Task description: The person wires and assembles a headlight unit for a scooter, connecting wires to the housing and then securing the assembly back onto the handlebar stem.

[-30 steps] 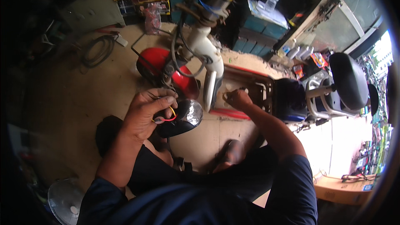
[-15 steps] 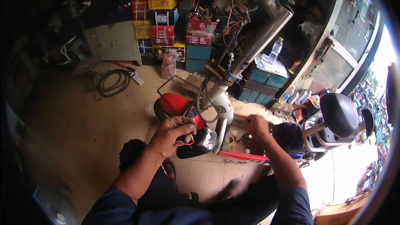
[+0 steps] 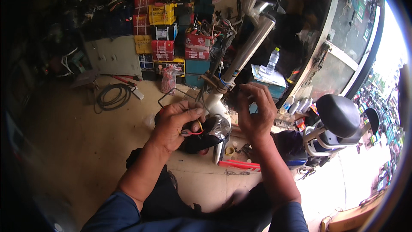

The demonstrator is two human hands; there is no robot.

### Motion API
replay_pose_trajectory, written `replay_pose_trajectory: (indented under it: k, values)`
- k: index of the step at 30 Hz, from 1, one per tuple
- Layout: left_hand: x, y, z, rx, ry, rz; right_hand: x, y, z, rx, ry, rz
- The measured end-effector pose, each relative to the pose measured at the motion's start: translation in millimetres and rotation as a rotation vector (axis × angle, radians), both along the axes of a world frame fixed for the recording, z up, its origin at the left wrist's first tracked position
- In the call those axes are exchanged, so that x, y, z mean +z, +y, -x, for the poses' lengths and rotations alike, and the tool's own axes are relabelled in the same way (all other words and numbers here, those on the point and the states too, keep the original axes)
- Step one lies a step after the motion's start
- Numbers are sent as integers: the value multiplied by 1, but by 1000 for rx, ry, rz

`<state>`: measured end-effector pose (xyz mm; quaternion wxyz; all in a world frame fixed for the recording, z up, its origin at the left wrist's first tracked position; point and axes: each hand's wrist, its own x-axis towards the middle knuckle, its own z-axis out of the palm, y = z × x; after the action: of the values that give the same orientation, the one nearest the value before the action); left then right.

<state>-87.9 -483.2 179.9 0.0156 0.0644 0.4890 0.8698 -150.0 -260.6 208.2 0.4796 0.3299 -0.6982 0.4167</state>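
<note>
My left hand (image 3: pixel 174 124) grips a black headlight unit (image 3: pixel 205 135) with a shiny reflector, and red and yellow wires (image 3: pixel 195 131) run under its fingers. My right hand (image 3: pixel 256 109) is raised beside the scooter's front fork (image 3: pixel 246 56), a chrome tube over a white part (image 3: pixel 216 105). Its fingers are curled near the wire bundle (image 3: pixel 219 83) at the fork's base; whether they pinch a wire is unclear. Both forearms come up from the lower edge.
Stacked red, yellow and dark boxes (image 3: pixel 165 38) line the back wall. A coiled black cable (image 3: pixel 112 96) lies on the floor at left. A water bottle (image 3: pixel 272 61) stands on a blue crate. Another scooter with a black seat (image 3: pixel 341 111) stands at right.
The view has tilted upward, showing more of the back wall. My right hand has lifted from low by the red frame up to the fork. My left hand keeps its hold on the headlight.
</note>
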Motion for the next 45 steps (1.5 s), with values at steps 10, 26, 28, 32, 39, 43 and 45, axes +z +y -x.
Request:
replay_pose_trajectory:
  k: [10,26,28,32,39,43,45]
  values:
    - [44,11,23,15,133,68,-7,-10,32,311,-405,106]
    - [49,25,37,34,418,444,-7,-13,31,733,-702,402]
    - [56,27,38,-4,463,481,-6,-11,31,787,-732,403]
    - [62,27,45,-98,506,536,3,-8,23,875,-777,414]
    - [69,21,42,-54,366,459,5,-4,16,653,-762,293]
    - [59,19,43,0,410,389,12,-7,9,658,-751,320]
    - [54,24,34,12,452,347,10,-8,10,598,-774,325]
